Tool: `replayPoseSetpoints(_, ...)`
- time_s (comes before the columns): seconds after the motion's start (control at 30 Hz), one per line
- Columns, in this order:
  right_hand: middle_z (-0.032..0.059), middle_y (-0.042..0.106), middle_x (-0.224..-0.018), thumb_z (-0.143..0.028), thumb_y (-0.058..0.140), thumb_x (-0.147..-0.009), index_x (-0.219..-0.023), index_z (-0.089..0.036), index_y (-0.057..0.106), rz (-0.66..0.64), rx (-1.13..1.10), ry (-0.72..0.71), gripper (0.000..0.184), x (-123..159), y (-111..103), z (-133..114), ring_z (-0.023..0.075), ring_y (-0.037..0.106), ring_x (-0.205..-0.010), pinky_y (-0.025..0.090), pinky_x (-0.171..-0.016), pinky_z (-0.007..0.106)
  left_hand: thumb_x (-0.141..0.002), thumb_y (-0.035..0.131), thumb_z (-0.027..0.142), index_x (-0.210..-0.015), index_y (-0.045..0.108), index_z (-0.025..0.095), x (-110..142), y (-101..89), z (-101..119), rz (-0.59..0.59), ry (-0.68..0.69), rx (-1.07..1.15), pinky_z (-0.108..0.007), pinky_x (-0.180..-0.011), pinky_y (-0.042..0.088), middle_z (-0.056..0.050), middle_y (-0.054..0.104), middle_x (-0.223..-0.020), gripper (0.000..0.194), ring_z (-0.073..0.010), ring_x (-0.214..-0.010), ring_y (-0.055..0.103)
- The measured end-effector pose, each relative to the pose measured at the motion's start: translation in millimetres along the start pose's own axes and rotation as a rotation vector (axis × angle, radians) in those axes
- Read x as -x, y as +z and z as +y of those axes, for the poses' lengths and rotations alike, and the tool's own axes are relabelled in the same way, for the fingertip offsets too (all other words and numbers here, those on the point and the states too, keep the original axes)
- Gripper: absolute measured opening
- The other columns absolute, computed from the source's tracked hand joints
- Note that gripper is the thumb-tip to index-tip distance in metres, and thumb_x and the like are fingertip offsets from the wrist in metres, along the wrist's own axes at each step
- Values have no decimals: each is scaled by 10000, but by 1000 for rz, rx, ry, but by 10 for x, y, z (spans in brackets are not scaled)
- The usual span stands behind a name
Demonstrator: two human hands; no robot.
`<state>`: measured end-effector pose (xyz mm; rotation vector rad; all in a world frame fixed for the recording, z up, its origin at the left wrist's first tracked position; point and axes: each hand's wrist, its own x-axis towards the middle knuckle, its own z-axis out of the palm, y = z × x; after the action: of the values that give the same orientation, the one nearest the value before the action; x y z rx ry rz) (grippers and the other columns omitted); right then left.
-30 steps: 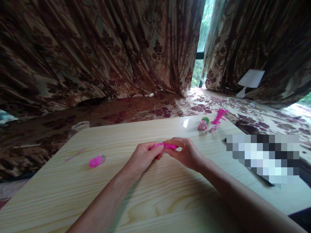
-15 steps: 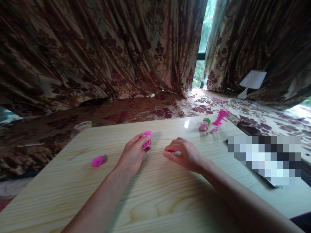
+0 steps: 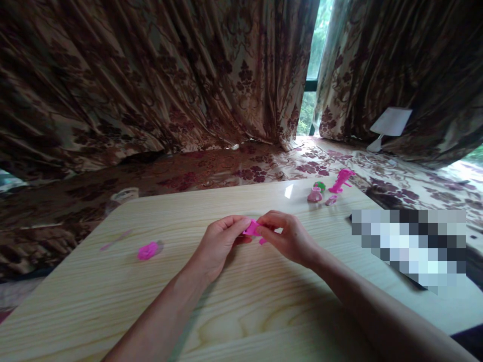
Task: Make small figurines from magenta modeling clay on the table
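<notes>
Over the middle of the table my left hand [image 3: 222, 241] and my right hand [image 3: 287, 235] meet, fingertips almost touching. Between them is a bright pink piece [image 3: 251, 228], soft and clay-like in look, with a flat face turned up. My left thumb and fingers pinch its left side. The thumb and fingers of my right hand close on its right side. A smaller pink bit [image 3: 262, 241] shows just under my right fingertips; whether it joins the larger piece I cannot tell.
A pink lump [image 3: 148, 251] and a translucent pink stick [image 3: 116, 240] lie on the wooden-topped table [image 3: 226, 311] at left. At the back right are a pink toy figure or stand [image 3: 342, 181], a small pink pot [image 3: 314, 194] and a green item [image 3: 319, 186]. A blurred-out object [image 3: 407, 251] covers the right edge.
My hands moved apart, a pink piece in the left and a small pink bit in the right, then came back together over the table's middle. The things on the table stayed put.
</notes>
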<state>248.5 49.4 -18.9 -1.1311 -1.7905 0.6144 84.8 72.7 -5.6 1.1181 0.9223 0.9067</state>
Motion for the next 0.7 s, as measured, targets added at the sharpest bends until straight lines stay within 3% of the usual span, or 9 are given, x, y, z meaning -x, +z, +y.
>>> replayPoseSetpoints(0.07, 27, 618, -756, -227, 508, -846, -814, -154, 652, 15, 5, -3, 165, 1, -20, 0, 113, 564, -681, 432, -598, 218, -727, 646, 329, -776, 672, 127, 0, -11, 1, 4, -1, -58, -250, -696, 440, -42, 646, -751, 210, -120, -695, 554)
replayPoseSetpoints(0.2, 30, 615, -831, -272, 581, -803, -996, -166, 613, 22, 28, -38, 223, 2, -31, -30, 116, 560, -706, 435, -621, 221, -717, 660, 327, -795, 685, 132, -14, -13, -12, 6, -37, 0, -239, -693, 436, -41, 656, -739, 212, -111, -680, 554)
replayPoseSetpoints(0.37, 13, 570, -769, -216, 568, -813, -867, -172, 634, -31, 158, -117, 96, 6, -26, -50, 108, 534, -688, 411, -641, 221, -715, 667, 322, -806, 693, 127, -28, -16, -33, -10, -17, -2, -218, -632, 412, -25, 628, -671, 216, -93, -623, 522)
replayPoseSetpoints(0.57, 34, 590, -835, -257, 596, -799, -980, -171, 603, -13, 217, -173, 201, 20, -13, -37, 128, 549, -729, 419, -674, 232, -738, 641, 338, -793, 691, 119, -35, 12, -83, -16, -41, 3, -232, -632, 399, -23, 597, -638, 231, -100, -627, 512)
replayPoseSetpoints(0.7, 32, 597, -805, -208, 536, -840, -929, -175, 617, -43, 246, -173, 125, 16, -22, -48, 124, 551, -717, 416, -663, 225, -743, 634, 335, -760, 680, 125, -28, 24, -93, -47, -46, 19, -244, -656, 400, -27, 610, -672, 216, -103, -636, 515)
